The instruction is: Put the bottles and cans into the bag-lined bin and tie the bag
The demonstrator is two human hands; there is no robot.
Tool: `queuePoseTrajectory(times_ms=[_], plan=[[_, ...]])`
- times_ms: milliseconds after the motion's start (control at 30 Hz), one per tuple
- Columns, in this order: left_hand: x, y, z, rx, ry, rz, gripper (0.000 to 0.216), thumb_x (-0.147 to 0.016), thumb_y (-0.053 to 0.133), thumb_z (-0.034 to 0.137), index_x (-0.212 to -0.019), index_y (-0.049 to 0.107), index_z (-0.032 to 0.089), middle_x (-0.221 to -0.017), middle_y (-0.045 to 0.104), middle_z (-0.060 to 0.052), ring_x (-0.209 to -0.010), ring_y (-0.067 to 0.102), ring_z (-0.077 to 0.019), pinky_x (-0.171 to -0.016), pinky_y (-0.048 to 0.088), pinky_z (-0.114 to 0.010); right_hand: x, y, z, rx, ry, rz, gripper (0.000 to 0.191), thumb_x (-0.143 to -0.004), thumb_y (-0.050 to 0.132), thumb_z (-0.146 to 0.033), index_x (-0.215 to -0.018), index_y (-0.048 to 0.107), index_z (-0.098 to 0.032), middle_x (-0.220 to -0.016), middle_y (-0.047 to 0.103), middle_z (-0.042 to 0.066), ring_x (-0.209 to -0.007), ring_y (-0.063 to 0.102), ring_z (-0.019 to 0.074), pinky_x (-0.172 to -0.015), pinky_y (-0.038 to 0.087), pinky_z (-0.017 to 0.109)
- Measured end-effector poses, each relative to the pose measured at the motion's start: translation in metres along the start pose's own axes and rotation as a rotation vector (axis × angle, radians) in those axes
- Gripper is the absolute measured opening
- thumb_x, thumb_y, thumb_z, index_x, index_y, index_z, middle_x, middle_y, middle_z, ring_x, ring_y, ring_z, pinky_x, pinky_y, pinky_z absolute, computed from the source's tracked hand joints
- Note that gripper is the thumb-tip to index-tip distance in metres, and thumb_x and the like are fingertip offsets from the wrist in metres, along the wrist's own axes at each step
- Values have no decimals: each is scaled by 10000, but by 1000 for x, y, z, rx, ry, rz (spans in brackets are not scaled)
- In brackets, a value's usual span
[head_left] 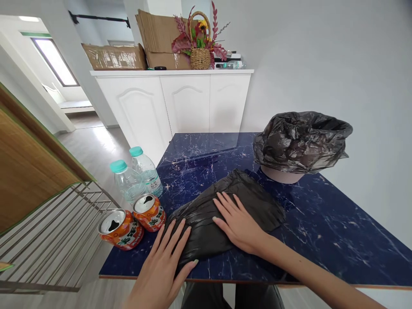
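A black plastic bag [206,231] lies flattened on the blue marbled table [322,240]. My left hand [165,262] rests at the bag's near left end, fingers stretched out over its edge. Flat on the bag's middle lies my right hand [240,223], its fingers spread. Neither hand grips anything. Just left of the bag stand two opened orange drink cans, one nearer [120,229] and one farther [149,212]. Behind the cans are two clear water bottles with teal caps [128,182] [146,171], partly filled.
At the back right stands a bin [280,175] lined with a crumpled black bag [302,141]. A metal rack [54,240] is left of the table. Beyond, a white cabinet [189,103] carries cardboard boxes [114,57] and a flower basket [200,59].
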State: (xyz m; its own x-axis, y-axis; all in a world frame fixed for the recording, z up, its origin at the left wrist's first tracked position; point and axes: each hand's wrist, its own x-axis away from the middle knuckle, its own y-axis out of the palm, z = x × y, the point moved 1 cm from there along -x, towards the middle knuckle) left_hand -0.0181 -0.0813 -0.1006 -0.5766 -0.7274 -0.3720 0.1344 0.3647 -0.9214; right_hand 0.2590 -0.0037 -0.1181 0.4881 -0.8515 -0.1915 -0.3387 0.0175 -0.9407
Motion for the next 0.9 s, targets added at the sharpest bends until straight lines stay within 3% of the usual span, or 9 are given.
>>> queuePoseTrajectory(times_ms=[267, 433, 500, 567, 667, 767, 833, 900], plan=[[9, -6, 0, 48, 10, -23, 793, -1065, 566, 498, -1728, 215, 242, -1707, 435, -69, -1569, 424, -294, -1231, 454, -440, 35, -9, 89, 44, 217, 29, 721, -1126, 261, -627, -1709, 286, -203, -1777, 244, 79, -1654, 194, 247, -1347, 212, 553], [22, -10, -7, 61, 70, -44, 831, -1040, 605, 539, -1716, 258, 202, -1686, 467, -92, -1532, 483, -283, -1221, 469, -405, 42, -16, 110, 20, 218, 1, 725, -1129, 256, -609, -1692, 332, -158, -1775, 251, 108, -1654, 188, 260, -1356, 168, 553], [30, -13, -11, 90, 91, -30, 726, -1069, 586, 408, -1708, 289, 232, -1628, 552, -70, -1481, 549, -261, -1193, 500, -382, 45, -22, 99, 4, 223, 29, 728, -1129, 275, -595, -1676, 363, -122, -1767, 259, 147, -1653, 186, 296, -1344, 188, 590], [38, -20, -13, 152, 93, -21, 651, -1068, 528, 228, -1689, 342, 292, -1543, 643, -39, -1408, 618, -243, -1146, 542, -376, 52, -32, 71, -26, 190, 80, 722, -1124, 325, -583, -1672, 368, -116, -1764, 259, 166, -1655, 163, 325, -1329, 209, 629], [41, -34, -11, 280, 76, -10, 720, -984, 436, 37, -1634, 442, 347, -1420, 725, -27, -1311, 672, -219, -1076, 585, -362, 66, -48, 3, -136, -98, 35, 759, -1090, 490, -564, -1723, 249, -220, -1777, 247, 94, -1660, 150, 296, -1346, 190, 591], [24, -51, 2, 371, 120, 40, 762, -927, 413, -32, -1602, 482, 316, -1301, 771, -44, -1233, 697, -202, -1034, 600, -336, 74, -55, -59, -297, -326, -90, 1063, -961, 709, -595, -1746, 109, -202, -1756, 293, 116, -1641, 236, 320, -1346, 227, 555], [5, -61, 16, 396, 194, 120, 737, -939, 438, -34, -1603, 470, 287, -1226, 797, -42, -1190, 712, -199, -1063, 585, -353, 72, -54, -82, -418, -287, -125, 955, -996, 687, -436, -1744, 142, -200, -1730, 357, 125, -1606, 340, 319, -1328, 289, 542], [-16, -68, 32, 395, 253, 240, 721, -967, 524, -5, -1629, 416, 259, -1213, 804, -46, -1199, 709, -207, -1119, 552, -386, 69, -54, -88, -624, -127, -124, 722, -1048, 561, -321, -1713, 300, -216, -1658, 495, 111, -1527, 485, 308, -1279, 393, 522]])
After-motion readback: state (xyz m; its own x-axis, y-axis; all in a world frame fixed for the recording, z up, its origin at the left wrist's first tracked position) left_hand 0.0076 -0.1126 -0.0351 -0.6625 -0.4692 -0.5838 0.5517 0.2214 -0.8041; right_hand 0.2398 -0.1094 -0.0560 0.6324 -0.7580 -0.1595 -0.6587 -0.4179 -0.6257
